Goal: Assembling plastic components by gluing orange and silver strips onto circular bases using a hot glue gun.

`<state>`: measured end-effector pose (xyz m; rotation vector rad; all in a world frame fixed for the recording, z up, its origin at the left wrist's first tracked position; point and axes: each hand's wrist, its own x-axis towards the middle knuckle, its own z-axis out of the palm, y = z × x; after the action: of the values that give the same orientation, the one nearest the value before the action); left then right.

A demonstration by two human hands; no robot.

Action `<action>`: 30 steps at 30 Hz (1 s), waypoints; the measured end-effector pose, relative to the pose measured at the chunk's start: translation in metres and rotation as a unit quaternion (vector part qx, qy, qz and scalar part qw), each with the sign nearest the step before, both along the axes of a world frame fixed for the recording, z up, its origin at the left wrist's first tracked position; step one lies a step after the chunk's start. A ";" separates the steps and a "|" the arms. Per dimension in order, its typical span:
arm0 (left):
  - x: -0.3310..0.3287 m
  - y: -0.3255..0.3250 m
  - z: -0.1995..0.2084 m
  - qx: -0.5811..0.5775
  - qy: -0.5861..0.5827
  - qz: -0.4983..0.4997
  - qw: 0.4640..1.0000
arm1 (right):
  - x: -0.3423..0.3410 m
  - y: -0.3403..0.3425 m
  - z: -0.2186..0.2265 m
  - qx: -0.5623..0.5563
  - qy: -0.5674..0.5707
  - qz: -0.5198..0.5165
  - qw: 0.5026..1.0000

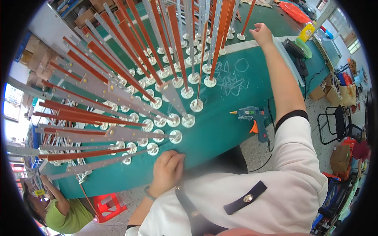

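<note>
My left hand [169, 171] rests at the near edge of the green table [220, 137], fingers curled in loosely, with nothing visible in them. My right hand [262, 34] is stretched out over the far right of the table, fingers bent and slightly apart, holding nothing I can see. Just left of it stands a thin reddish-brown strip [247, 19] on a round white base [241, 36], apart from the fingers. Many more brown and grey perforated strips [112, 61] stand upright on round white bases [175, 137] across the left and middle of the table.
A blue-green glue gun [252, 113] with an orange trigger lies near the right table edge, its cable hanging down. A yellow bottle [306, 31], green ring [303, 48] and black box [294, 49] are at far right. Another person in green [69, 214] sits lower left beside a red stool [108, 207].
</note>
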<state>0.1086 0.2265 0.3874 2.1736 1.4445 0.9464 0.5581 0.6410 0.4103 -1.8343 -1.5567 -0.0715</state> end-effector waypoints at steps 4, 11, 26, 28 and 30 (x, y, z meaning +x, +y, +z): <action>-0.003 0.000 -0.004 0.003 -0.009 0.002 1.000 | -0.035 -0.067 0.041 -0.161 0.204 0.192 0.947; -0.005 -0.004 -0.007 0.014 -0.004 0.005 1.000 | -0.132 -0.161 0.054 -0.221 0.123 0.395 0.883; -0.006 -0.009 -0.004 0.040 -0.018 0.008 0.999 | -0.146 -0.157 0.020 -0.208 0.067 0.355 0.909; -0.006 -0.009 -0.004 0.021 -0.015 0.012 1.000 | -0.124 -0.146 0.036 -0.222 0.132 0.298 0.919; -0.003 -0.005 -0.001 0.020 -0.011 0.005 1.000 | -0.086 -0.118 0.036 -0.169 0.119 0.230 0.951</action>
<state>0.1060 0.2219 0.3862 2.1794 1.4384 1.0082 0.4719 0.5235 0.4464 -1.5979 -1.8574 0.6448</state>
